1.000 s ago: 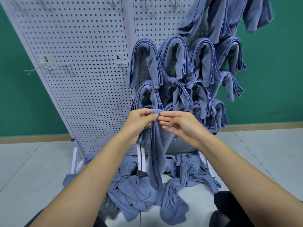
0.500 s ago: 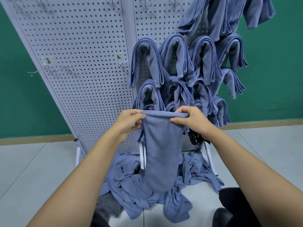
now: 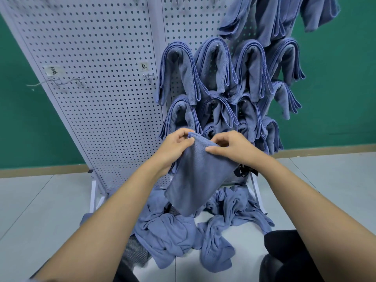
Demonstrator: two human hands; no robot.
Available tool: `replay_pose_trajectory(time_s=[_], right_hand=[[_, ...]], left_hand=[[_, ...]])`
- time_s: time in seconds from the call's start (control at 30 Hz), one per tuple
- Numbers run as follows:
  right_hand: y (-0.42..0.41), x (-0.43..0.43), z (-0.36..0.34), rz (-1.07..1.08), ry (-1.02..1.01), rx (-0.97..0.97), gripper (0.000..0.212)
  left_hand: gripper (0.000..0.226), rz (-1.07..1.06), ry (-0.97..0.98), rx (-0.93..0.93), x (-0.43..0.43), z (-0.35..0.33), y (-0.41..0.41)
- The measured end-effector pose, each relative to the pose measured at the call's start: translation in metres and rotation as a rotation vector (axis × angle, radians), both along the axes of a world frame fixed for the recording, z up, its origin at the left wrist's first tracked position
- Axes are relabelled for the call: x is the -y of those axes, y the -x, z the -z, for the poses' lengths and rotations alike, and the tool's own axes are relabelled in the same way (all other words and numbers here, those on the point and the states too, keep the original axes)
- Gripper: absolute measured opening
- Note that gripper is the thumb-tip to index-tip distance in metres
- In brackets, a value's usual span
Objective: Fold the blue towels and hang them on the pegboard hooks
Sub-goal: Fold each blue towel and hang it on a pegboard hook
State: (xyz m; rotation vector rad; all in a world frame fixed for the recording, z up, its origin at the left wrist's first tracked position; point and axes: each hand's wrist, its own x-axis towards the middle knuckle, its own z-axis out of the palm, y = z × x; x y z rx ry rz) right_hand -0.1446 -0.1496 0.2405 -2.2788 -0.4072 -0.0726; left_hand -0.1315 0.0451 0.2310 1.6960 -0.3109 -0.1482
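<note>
A folded blue towel hangs in the air in front of the white pegboard. My left hand pinches its upper left corner and my right hand pinches its top edge close beside it. The towel slants down to the left and its lower end hangs above the loose blue towels heaped on the floor. Several folded blue towels hang over hooks on the right panel of the board.
Bare metal hooks stick out of the left panel, and another hook sits under a small label. The board stands on a white frame on a pale floor before a green wall. Dark shoes show at lower right.
The towel first hung as a narrow strip, then my hands spread it wide. Now both hands have come back together at its top, and the towel hangs shorter and slanted.
</note>
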Motion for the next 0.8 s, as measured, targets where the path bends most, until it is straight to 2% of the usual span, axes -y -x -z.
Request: replay_pose_trajectory(time_s=[0.17, 0.3, 0.5, 0.7, 0.8], right_hand=[[-0.007, -0.013, 0.002, 0.112, -0.078, 0.023, 0.020], [-0.008, -0.012, -0.008, 0.177, -0.156, -0.023, 0.022], [0.007, -0.014, -0.033, 0.124, -0.319, -0.076, 0.020], [0.013, -0.026, -0.080, 0.056, -0.401, -0.030, 0.018], [0.013, -0.028, -0.121, 0.024, -0.517, 0.033, 0.017]], left_hand=[[0.023, -0.201, -0.016, -0.078, -0.003, 0.012, -0.008], [0.020, -0.213, -0.051, -0.208, -0.004, 0.022, -0.009], [0.026, -0.160, -0.025, -0.442, -0.008, 0.045, -0.001], [0.030, -0.200, 0.091, -0.638, -0.018, 0.063, 0.007], [0.039, -0.203, 0.208, -0.763, -0.032, 0.065, 0.016]])
